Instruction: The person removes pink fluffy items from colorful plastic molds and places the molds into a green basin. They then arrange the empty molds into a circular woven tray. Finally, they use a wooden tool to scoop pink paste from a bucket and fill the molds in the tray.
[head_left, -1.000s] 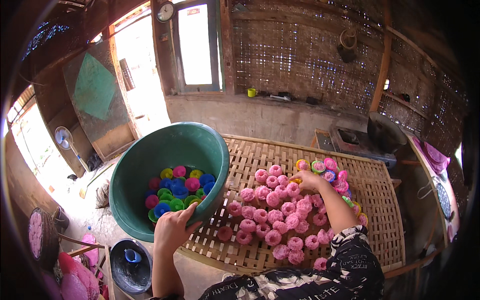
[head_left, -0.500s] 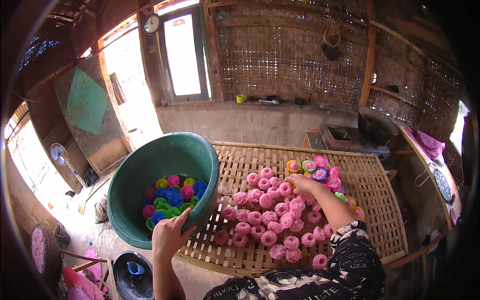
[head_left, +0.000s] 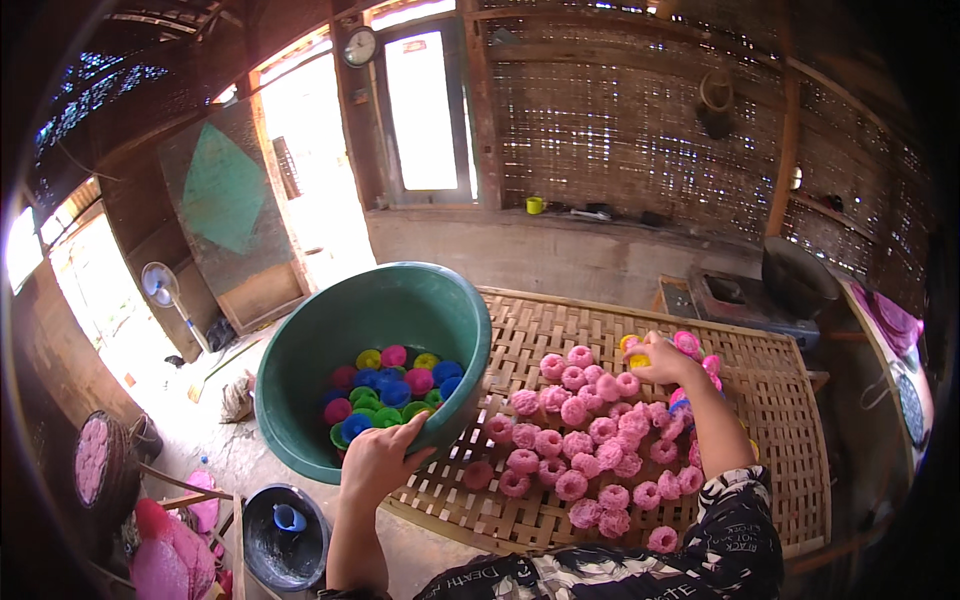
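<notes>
My left hand is closed on the near rim of a large green basin, tilted beside the tray. Inside lie several small plastic mould cups in pink, blue, green and yellow. My right hand reaches to the far side of a woven bamboo tray, its fingers closed on a yellow mould cup. Many pink, crumbly ring-shaped cakes lie loose in the tray's middle. Beyond and beside my right hand are more filled cups, among them a pink one, partly hidden by my arm.
A dark wok sits on a stove at the back right. On the floor at lower left is a black tub with a blue scoop. Pink material fills a round container at far left. A standing fan is near the doorway.
The view has swung, shifting the scene to the right. My right hand has gone from beside the loose cakes to the yellow cup. My left hand stays on the basin rim.
</notes>
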